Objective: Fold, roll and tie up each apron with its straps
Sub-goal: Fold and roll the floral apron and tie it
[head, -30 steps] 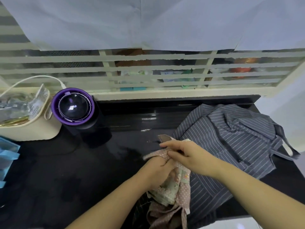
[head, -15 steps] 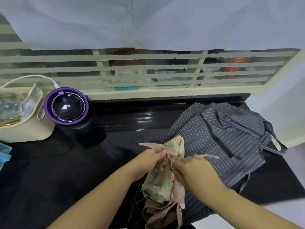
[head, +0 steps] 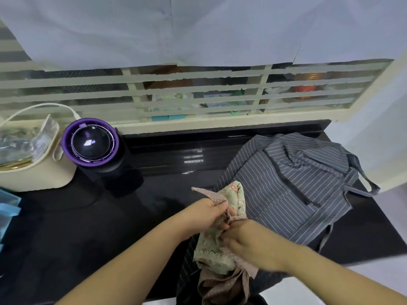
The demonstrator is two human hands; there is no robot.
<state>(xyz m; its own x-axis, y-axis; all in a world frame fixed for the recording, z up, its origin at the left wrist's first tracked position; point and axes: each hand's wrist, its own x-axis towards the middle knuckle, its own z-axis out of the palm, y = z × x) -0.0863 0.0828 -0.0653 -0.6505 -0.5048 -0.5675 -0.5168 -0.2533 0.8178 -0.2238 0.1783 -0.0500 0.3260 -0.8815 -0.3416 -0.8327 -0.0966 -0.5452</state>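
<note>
Glossy black countertop (head: 92, 234) below a cream slatted window grille (head: 198, 93); grey pinstriped cotton apron (head: 293, 190) lies spread flat at its right end. Just left of that apron, touching its edge, both hands hold a rolled green floral apron with lace hem (head: 217, 245): left hand (head: 204, 216) pinches its brown polka-dot strap (head: 211, 195), right hand (head: 248, 243) closes around the roll's middle. Purple-rimmed round black device (head: 90, 142) stands well to the left.

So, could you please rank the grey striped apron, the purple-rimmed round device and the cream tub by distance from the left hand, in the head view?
1. Grey striped apron, just right of the left hand.
2. Purple-rimmed round device, back left.
3. Cream tub, far left.
</note>
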